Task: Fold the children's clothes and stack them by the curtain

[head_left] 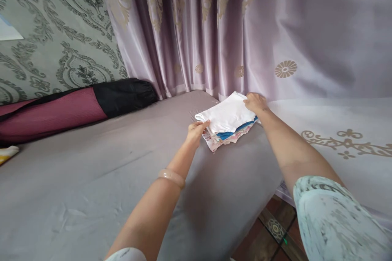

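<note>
A stack of folded clothes (241,130) lies on a bed (122,179) covered with a smooth grey sheet, close to the bed's right-hand edge. On top of the stack is a folded white garment (226,112), its surface lightly creased. Beneath it, on the stack's near side, shows the edge of a blue cloth (225,135), and lowest of all a pale pink floral cloth (211,142) pokes out toward the near left with an uneven border.

The two hands are apart, one on either side of the stack. The left hand (196,130) pinches the white garment at the stack's near left corner, thumb on top; its underlying fingers are partly hidden. The right hand (255,102) is clamped on the white garment's edge at the stack's far right corner, fingers curled. A pale bangle (172,178) circles the left forearm, nearer the wearer than the stack, and a light green patterned sleeve (333,216) covers the right upper arm.

Behind the stack and to its right hangs a lilac curtain (275,28) with gold motifs. Well to the left of the stack lies a long maroon and black bundle (70,110), below patterned grey-green wallpaper (55,28). Tiled floor (254,236) shows below and to the right of the stack.
</note>
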A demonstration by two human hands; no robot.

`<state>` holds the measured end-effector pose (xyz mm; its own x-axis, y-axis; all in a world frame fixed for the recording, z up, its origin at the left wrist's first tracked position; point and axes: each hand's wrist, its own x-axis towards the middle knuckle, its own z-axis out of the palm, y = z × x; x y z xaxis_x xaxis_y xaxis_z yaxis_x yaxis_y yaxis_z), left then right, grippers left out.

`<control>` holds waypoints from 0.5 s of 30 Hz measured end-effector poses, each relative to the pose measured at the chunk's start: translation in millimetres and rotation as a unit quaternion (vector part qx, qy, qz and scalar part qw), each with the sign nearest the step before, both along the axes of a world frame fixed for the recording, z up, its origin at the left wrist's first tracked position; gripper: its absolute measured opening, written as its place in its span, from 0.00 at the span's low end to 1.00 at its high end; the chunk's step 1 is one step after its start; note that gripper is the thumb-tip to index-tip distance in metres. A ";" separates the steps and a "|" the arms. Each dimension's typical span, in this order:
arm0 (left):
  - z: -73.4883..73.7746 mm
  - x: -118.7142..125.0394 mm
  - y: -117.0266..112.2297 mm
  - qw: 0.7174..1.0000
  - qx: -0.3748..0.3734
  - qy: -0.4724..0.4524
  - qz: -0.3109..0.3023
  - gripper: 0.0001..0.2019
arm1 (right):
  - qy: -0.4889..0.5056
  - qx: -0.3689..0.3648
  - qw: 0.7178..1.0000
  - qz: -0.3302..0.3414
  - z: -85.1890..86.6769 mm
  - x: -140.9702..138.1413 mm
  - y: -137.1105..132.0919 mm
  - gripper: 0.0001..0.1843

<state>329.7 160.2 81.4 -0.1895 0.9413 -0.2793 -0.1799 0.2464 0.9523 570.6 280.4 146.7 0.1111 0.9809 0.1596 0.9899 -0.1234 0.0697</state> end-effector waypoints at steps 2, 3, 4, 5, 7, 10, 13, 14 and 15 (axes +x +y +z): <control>0.6 1.4 -4.8 1.000 0.007 0.003 -0.023 0.13 | 0.002 -0.006 1.000 -0.007 -2.8 -0.9 -2.4 0.22; 0.3 2.5 -7.1 0.999 0.008 0.005 -0.030 0.13 | 0.004 -0.009 1.000 -0.012 -4.5 -1.2 -3.3 0.22; -0.3 3.9 -9.3 0.999 0.008 0.005 -0.035 0.12 | 0.006 -0.011 1.000 -0.016 -6.6 -1.4 -3.8 0.22; -1.1 5.5 -11.3 0.999 0.007 0.003 -0.039 0.12 | 0.005 -0.012 1.000 -0.020 -9.0 -1.5 -4.0 0.21; -2.5 8.9 -15.1 0.999 0.008 -0.008 -0.045 0.10 | -0.006 -0.009 1.000 -0.022 -14.3 -2.1 -3.7 0.20; -3.2 13.0 -20.7 0.999 0.015 -0.026 -0.045 0.08 | -0.042 0.014 0.999 -0.016 -22.3 -6.1 -4.4 0.19; -4.0 15.1 -24.5 0.999 0.019 -0.033 -0.034 0.08 | -0.036 0.045 0.998 0.014 -30.6 -13.8 -9.8 0.21; -5.2 15.7 -24.9 0.999 0.022 -0.037 -0.033 0.09 | -0.021 0.048 0.998 0.025 -33.5 -16.4 -12.4 0.23; -7.1 16.4 -24.5 0.998 0.025 -0.040 -0.033 0.09 | -0.002 0.045 0.999 0.031 -36.5 -18.6 -15.0 0.26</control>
<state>346.1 135.7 74.3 -0.1049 0.9643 -0.2430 -0.2413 0.2124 0.9469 552.1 265.5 110.2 0.0498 0.9677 0.2470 0.9955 -0.0681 0.0661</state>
